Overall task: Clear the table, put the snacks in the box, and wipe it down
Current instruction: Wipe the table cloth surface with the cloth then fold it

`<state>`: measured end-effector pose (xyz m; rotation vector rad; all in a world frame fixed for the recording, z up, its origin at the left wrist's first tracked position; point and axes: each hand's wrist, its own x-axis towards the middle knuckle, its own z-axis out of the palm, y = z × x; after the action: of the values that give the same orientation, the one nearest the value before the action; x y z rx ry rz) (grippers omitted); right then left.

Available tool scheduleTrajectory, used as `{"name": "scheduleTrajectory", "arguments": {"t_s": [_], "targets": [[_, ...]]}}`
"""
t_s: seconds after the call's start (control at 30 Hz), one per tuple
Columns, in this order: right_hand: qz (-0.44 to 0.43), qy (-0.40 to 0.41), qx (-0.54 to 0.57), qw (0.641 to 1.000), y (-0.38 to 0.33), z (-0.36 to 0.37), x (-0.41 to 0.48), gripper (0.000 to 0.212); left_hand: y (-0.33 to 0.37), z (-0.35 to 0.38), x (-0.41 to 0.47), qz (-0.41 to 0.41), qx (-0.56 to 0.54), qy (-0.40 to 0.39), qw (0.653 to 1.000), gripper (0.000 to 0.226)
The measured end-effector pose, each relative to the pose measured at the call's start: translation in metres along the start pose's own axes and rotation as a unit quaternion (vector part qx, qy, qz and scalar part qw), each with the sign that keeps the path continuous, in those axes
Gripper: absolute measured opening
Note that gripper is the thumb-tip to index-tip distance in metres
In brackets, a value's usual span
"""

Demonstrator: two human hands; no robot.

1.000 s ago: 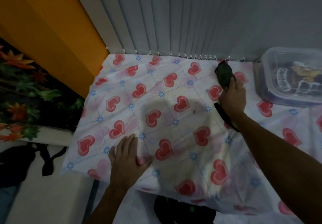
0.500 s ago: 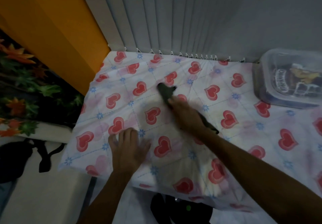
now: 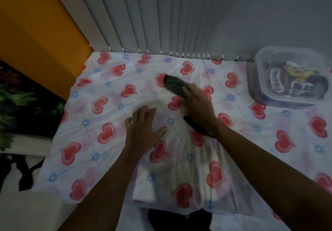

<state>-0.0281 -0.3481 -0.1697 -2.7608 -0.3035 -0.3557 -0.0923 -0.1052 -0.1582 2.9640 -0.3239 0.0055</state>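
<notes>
since half a second ago the right hand [image 3: 198, 105] has drawn the cloth [image 3: 173, 85] a little back toward the right, after its sweep leftward from the far right corner by the box. the left hand [image 3: 142, 132] has slid from the near edge further in toward the middle of the table [image 3: 251, 140].

the dark cloth lies on the heart-print cover [image 3: 115, 115] in the far middle of the table. one end sticks out past the right fingertips and overlaps a red heart. the other end trails out from under the right wrist. the right hand lies on top of the cloth, palm down, pressing it to the cover. blur hides whether the fingers curl round it, so i cannot tell the grip. the left hand rests flat on the cover just left of the right wrist, fingers straight and spread, holding nothing.

the clear box [image 3: 252, 81] stands in the far right corner, lid on, well apart from both hands. the snacks [image 3: 294, 79] show through the lid, lying inside.

grey blinds [image 3: 179, 15] hang behind the far edge, their weights just touching the cover. an orange wall [image 3: 36, 33] runs along the far left, with a leafy plant [image 3: 21, 101] below it. a black strap [image 3: 25, 175] lies on the floor by the near left corner. something dark [image 3: 179, 220] with a small green dot shows under the near edge.
</notes>
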Motion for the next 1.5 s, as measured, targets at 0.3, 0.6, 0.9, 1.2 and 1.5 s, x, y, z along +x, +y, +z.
{"name": "scheduleTrajectory", "arguments": {"t_s": [0.3, 0.6, 0.9, 1.2, 1.5], "targets": [[0.336, 0.049, 0.039, 0.94, 0.096, -0.031, 0.034, 0.02, -0.007, -0.009, -0.005, -0.014, -0.01, -0.034, 0.999, 0.084], [0.049, -0.048, 0.045, 0.997, -0.007, 0.006, 0.047, 0.046, -0.006, -0.014, -0.007, -0.026, -0.024, -0.047, 0.998, 0.082], [0.025, -0.049, -0.029, 0.998, 0.054, -0.016, 0.048, 0.045, -0.006, -0.012, -0.008, -0.031, -0.014, -0.039, 0.999, 0.087], [0.176, 0.021, 0.005, 0.984, 0.106, -0.046, 0.03, 0.047, -0.005, -0.013, -0.012, -0.023, 0.002, -0.027, 0.999, 0.083], [-0.08, -0.061, 0.21, 0.972, -0.085, -0.021, 0.057, 0.039, -0.004, -0.006, -0.016, -0.012, 0.021, 0.009, 1.0, 0.076]]}}
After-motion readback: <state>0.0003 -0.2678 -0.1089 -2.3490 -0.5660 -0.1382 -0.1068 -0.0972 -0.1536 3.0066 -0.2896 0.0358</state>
